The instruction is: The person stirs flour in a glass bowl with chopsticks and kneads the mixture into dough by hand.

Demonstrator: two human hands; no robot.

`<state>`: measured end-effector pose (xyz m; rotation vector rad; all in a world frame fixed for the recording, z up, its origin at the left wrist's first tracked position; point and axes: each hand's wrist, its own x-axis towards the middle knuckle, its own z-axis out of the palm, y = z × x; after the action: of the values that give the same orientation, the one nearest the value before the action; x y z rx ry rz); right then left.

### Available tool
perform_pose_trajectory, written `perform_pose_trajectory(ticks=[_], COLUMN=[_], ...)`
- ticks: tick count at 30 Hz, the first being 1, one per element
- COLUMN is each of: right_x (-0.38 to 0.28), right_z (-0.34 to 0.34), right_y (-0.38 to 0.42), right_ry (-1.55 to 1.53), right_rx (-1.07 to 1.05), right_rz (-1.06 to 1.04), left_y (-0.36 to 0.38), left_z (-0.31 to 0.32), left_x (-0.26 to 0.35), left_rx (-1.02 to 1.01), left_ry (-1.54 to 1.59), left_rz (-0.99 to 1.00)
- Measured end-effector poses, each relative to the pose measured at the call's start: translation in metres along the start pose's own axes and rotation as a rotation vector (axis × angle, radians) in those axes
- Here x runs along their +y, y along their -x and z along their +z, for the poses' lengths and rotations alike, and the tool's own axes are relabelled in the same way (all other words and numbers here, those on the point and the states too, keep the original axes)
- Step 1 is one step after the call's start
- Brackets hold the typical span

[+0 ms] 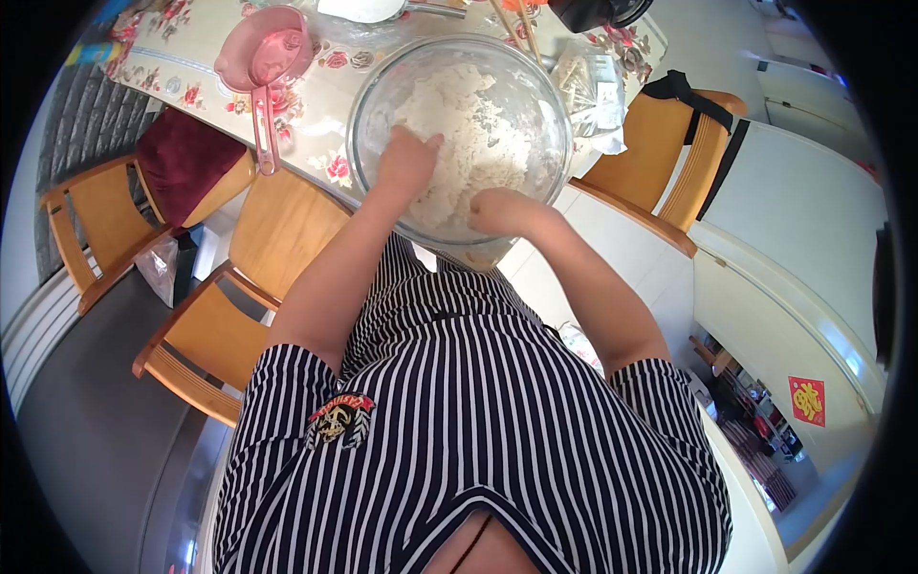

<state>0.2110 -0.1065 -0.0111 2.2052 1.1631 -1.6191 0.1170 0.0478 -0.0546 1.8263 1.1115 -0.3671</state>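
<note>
A large clear glass bowl (557, 105) stands at the table's near edge with crumbly, floury dough (473, 139) inside. My left hand (406, 163) reaches into the left part of the bowl, its fingers curled down against the dough and the thumb showing to the right. At the bowl's near right side, my right hand (502, 211) is closed, with its fingers bent into the dough. The fingertips of both hands are partly hidden.
A pink translucent long-handled scoop (266, 57) lies left of the bowl on the flowered tablecloth (320, 134). Beyond stand a white scoop-like utensil (363, 8) and chopsticks (516, 24). Plastic packaging (598, 91) sits right. Wooden chairs (287, 225) flank the table.
</note>
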Motion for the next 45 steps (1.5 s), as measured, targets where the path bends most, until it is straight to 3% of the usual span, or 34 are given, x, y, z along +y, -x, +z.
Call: perform_pose_trajectory(ticks=[2,5,7,8,10,11,12,14,15,20,22,23,24,25,26,27,28,29,30,31,33,36,40,43,45], right_x=[0.008,0.03,0.035,0.034,0.031,0.028,0.025,0.019,0.019,-0.011,-0.024,-0.028,-0.028,-0.026,-0.027,-0.035,-0.047,-0.057,-0.059,-0.061,-0.059,-0.05,-0.046,-0.042,-0.03], right_z=[0.01,-0.007,-0.028,-0.034,-0.036,-0.021,-0.012,0.005,0.013,0.006,-0.013,-0.019,-0.013,-0.001,0.006,0.01,0.016,0.017,0.018,0.018,0.01,-0.006,-0.008,-0.007,-0.009], right_y=[-0.016,-0.042,-0.033,-0.028,-0.015,-0.013,-0.017,-0.031,-0.041,-0.104,-0.096,-0.088,-0.091,-0.098,-0.102,-0.096,-0.086,-0.078,-0.081,-0.084,-0.095,-0.107,-0.114,-0.11,-0.099], right_ry=[0.033,0.098,0.246,0.246,-0.326,-0.54,-0.539,-0.804,-0.967,-1.207,-1.535,-1.591,-1.595,-1.355,-1.106,-1.111,-0.799,-0.489,-0.495,-0.517,-0.56,-0.51,-0.456,-0.446,-0.45], right_rx=[0.001,0.198,0.473,0.474,0.915,1.146,1.149,1.325,1.311,1.4,1.085,1.038,1.043,1.195,1.327,1.33,1.344,1.336,1.339,1.368,1.389,1.229,1.294,1.314,1.334], right_rz=[-0.01,0.034,-0.035,-0.034,0.187,0.104,0.107,0.107,0.142,0.124,-0.008,-0.008,-0.006,-0.087,-0.162,-0.153,-0.125,-0.097,-0.089,-0.043,0.012,0.187,0.157,0.08,0.027], left_y=[0.003,0.009,0.009,0.011,0.02,0.021,0.02,-0.003,-0.017,-0.047,-0.052,-0.056,-0.058,-0.051,-0.035,-0.028,-0.04,-0.057,-0.063,-0.069,-0.079,-0.067,-0.058,-0.056,-0.057], left_z=[0.001,0.012,0.024,0.028,0.027,0.026,0.024,0.018,0.015,0.022,0.015,0.008,-0.001,-0.012,-0.024,-0.03,-0.024,-0.016,-0.015,-0.013,-0.011,-0.012,-0.01,-0.011,-0.014], left_x=[0.002,-0.007,-0.012,-0.016,-0.016,-0.014,-0.01,-0.02,-0.022,-0.011,-0.004,0.001,0.011,0.022,0.031,0.035,0.022,0.006,0.005,0.005,0.005,0.032,0.042,0.04,0.046], left_rx=[0.028,0.033,0.018,0.026,0.027,0.237,0.449,0.453,0.459,0.201,0.105,-0.084,-0.274,-0.278,-0.268,-0.261,-0.269,-0.249,-0.227,-0.232,0.064,0.099,0.06,0.133,0.07], left_ry=[0.003,0.044,0.101,0.093,0.082,0.054,0.027,0.063,0.099,0.316,0.395,0.628,0.853,0.85,0.724,0.596,0.589,0.396,0.201,0.195,-0.27,-0.419,-0.473,-0.483,-0.517], left_rz=[0.009,0.005,-0.001,0.014,0.025,0.128,0.232,0.338,0.446,0.402,0.371,0.196,0.016,0.02,0.055,0.087,0.085,0.244,0.404,0.406,0.59,0.512,0.431,0.5,0.417])
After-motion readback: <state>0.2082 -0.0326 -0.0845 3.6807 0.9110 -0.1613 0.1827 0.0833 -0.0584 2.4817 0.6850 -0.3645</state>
